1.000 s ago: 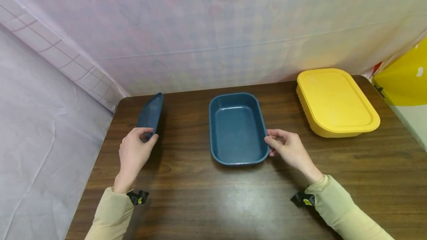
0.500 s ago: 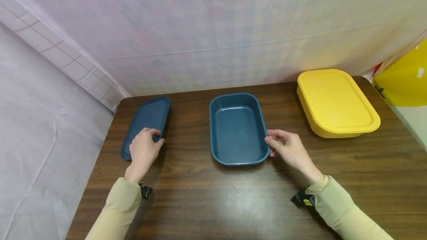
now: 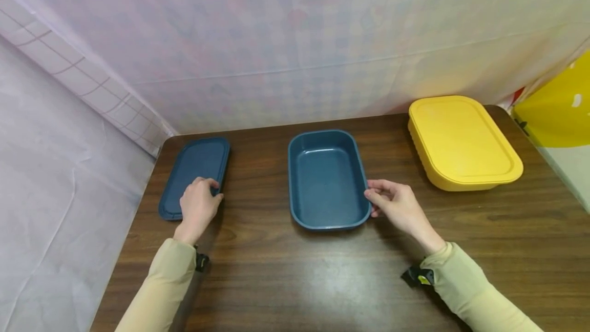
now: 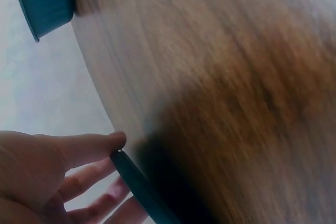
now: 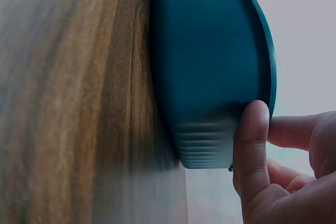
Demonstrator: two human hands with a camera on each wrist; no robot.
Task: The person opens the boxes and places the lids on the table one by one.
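A dark blue rectangular lid (image 3: 198, 160), tilted steeply and nearly edge-on beyond the person's left hand (image 3: 199, 208) a second ago, has come down toward flat. Half a second ago its broad top face had opened to the head camera, with the outer edge lowered; now it leans less, spread beyond and to the outer side of that hand. The hand has shifted slightly inward, toward the right hand (image 3: 400, 209), its pale sleeve (image 3: 166, 273) reaching farther forward than at first.
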